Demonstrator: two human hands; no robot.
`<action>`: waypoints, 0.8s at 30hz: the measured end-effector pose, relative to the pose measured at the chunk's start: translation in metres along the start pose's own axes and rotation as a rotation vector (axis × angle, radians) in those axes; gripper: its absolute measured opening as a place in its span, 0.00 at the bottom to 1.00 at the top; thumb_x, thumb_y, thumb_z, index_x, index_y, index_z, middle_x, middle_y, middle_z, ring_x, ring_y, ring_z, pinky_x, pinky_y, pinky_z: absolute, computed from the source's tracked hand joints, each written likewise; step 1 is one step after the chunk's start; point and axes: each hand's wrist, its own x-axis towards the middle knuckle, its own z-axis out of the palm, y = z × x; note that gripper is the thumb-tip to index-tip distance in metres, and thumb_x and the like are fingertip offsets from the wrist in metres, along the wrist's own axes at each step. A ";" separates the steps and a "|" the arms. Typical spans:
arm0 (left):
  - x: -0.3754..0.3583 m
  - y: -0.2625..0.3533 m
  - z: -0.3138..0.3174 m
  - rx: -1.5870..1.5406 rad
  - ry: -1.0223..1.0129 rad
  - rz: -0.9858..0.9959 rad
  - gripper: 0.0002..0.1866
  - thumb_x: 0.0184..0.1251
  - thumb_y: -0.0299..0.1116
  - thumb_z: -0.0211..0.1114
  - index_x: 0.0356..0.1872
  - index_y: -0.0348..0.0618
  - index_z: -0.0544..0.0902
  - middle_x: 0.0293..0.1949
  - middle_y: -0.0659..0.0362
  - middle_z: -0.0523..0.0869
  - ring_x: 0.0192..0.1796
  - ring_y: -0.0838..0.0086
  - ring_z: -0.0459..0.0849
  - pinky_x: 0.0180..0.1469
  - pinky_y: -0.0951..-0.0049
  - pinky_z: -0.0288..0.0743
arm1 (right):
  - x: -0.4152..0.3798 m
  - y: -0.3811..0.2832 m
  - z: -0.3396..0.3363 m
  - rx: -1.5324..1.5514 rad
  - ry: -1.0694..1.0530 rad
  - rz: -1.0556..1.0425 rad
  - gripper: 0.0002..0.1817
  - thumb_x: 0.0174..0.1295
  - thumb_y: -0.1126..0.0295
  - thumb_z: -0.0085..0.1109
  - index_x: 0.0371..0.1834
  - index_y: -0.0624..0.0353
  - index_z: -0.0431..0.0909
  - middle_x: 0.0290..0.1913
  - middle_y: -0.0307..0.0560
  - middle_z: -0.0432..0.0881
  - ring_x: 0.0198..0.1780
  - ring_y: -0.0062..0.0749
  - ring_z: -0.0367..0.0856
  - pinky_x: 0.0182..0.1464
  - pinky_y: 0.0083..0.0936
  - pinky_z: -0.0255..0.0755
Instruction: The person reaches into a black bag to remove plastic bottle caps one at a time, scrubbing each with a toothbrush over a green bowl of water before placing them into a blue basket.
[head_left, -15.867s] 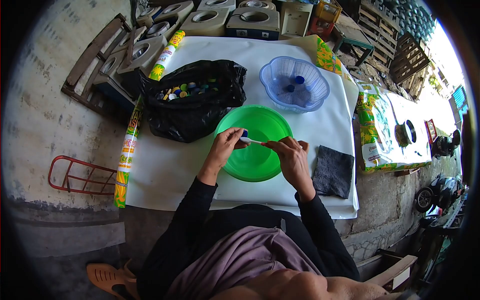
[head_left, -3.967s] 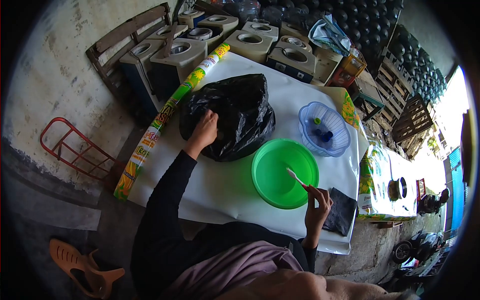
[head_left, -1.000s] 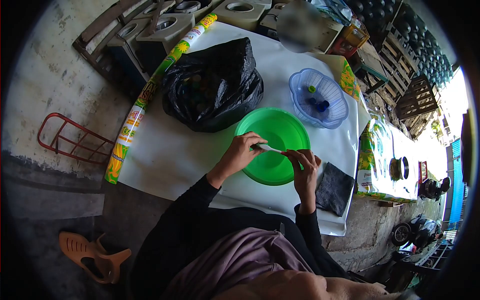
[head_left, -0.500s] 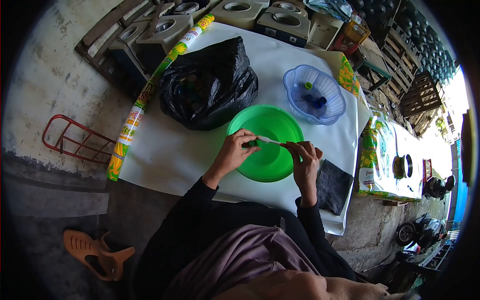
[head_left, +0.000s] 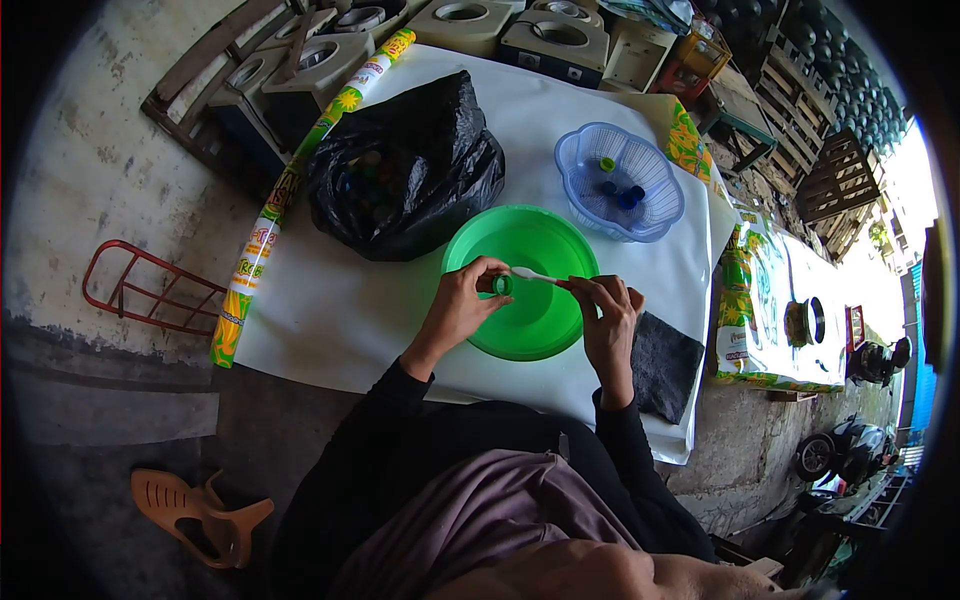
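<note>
- Grips a green bottle cap (head_left: 502, 286) in the left hand (head_left: 462, 308), thumb and fingers clamped on its sides, over the left part of a green basin (head_left: 530, 335).
- Pinches a toothbrush (head_left: 540, 277) by its handle in the right hand (head_left: 608, 322), fingers closed on the reddish part, over the basin's right side.
- Points the white brush head leftward, right beside the green bottle cap and the left fingertips; cannot tell whether it touches the cap.
- Shows an open black plastic bag (head_left: 455, 140) on the white-covered worktop (head_left: 320, 335), beyond the basin and to the left, with loose caps (head_left: 370, 185) of several colours inside.
- Shows a blue slotted basket (head_left: 667, 205) beyond the basin to the right, holding a bright green cap (head_left: 607, 164) and dark blue caps (head_left: 630, 197).
- Shows a dark grey cloth (head_left: 665, 367) lying near the worktop's right edge, beside the right wrist.
- Shows a printed roll (head_left: 262, 240) along the worktop's left edge, and a red metal frame (head_left: 150, 290) well apart, against the wall.
</note>
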 end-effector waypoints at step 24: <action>0.006 0.002 -0.010 0.057 -0.016 0.135 0.22 0.57 0.24 0.81 0.55 0.39 0.89 0.49 0.54 0.90 0.47 0.68 0.91 0.50 0.70 0.86 | -0.011 -0.009 -0.001 -0.027 -0.060 -0.022 0.09 0.69 0.63 0.66 0.47 0.45 0.93 0.42 0.36 0.87 0.47 0.28 0.82 0.57 0.35 0.57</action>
